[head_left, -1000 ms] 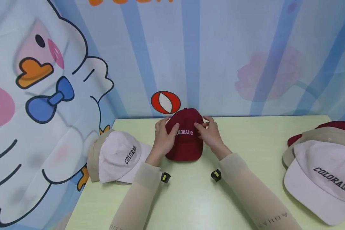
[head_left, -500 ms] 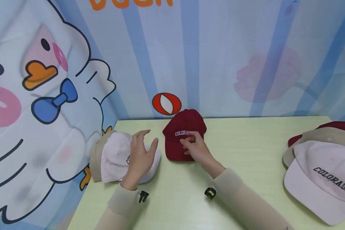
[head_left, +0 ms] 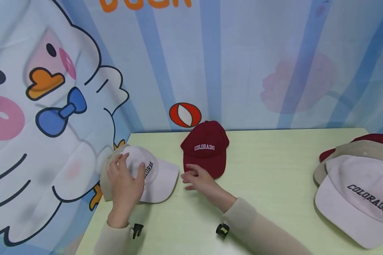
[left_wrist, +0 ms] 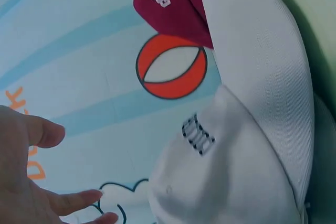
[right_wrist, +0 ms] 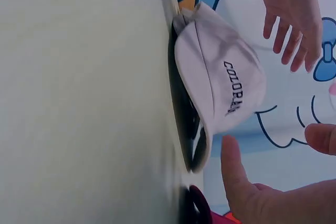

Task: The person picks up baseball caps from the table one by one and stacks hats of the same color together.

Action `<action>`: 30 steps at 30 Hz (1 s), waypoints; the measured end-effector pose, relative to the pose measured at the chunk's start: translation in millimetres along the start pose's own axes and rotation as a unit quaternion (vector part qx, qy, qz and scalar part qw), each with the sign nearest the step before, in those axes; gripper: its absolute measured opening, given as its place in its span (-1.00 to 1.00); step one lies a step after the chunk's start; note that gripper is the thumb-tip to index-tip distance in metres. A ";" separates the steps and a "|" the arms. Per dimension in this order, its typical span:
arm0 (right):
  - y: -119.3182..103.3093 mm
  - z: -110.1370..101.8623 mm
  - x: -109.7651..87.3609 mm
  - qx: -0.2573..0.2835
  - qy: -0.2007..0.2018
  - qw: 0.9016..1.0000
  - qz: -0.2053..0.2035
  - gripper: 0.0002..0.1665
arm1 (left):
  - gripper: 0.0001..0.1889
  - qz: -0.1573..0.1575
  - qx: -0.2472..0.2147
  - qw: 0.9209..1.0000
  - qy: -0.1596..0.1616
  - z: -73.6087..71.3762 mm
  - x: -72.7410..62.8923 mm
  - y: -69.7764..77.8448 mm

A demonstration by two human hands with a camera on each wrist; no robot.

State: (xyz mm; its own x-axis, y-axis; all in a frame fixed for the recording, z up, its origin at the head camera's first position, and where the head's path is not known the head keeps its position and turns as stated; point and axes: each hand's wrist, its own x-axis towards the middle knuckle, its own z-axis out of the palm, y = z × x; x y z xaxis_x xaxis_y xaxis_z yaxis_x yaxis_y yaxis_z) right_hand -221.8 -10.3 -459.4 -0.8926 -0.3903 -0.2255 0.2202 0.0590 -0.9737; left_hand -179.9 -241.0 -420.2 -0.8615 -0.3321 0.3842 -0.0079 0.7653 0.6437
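A white baseball cap point(head_left: 162, 180) lettered COLORADO lies at the table's left, overlapping a beige cap point(head_left: 105, 179) behind it. My left hand point(head_left: 125, 187) hovers above the white cap's crown, fingers spread. The left wrist view shows a gap between this hand point(left_wrist: 26, 171) and the white cap point(left_wrist: 226, 145). A dark red COLORADO cap point(head_left: 205, 136) sits at the back middle, its brim toward me. In front of that brim my right hand point(head_left: 204, 184) is held with loosely bent fingers, holding nothing. The right wrist view shows the white cap point(right_wrist: 220, 72) beyond its fingers.
At the right of the light table point(head_left: 274, 170) is an overlapping group: a white cap point(head_left: 360, 205) in front, a beige cap point(head_left: 341, 152) behind it and a dark red cap point(head_left: 375, 139) at the back. A printed cloth backdrop point(head_left: 242, 71) rises along the table's back and left.
Both hands have left the dark red cap. The left hand has moved left over the white cap; the right hand has drawn back toward me and left. The red cap stays at the back middle.
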 end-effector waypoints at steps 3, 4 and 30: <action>3.6 7.0 -1.0 -0.001 -0.018 1.000 0.013 -0.20 | -0.31 -0.015 0.027 0.999 0.010 -7.6 2.1 -9.1; 4.8 8.8 -1.0 -0.001 -0.023 1.000 0.017 -0.19 | -0.29 -0.023 0.035 0.999 0.010 -9.9 2.6 -11.8; 25.0 22.1 5.8 0.062 -0.095 0.993 0.044 -0.20 | -0.41 -0.122 0.032 0.991 -0.038 -21.4 21.7 -47.7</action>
State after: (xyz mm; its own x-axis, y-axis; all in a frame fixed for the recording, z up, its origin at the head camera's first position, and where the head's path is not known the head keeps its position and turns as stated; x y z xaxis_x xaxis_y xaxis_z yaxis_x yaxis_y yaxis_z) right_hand -212.7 -31.4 -484.3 -0.7799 -0.5555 -0.2884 0.3521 -0.0084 -0.9359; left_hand -187.3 -296.5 -428.4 -0.8660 -0.4706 0.1691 -0.2507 0.7011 0.6676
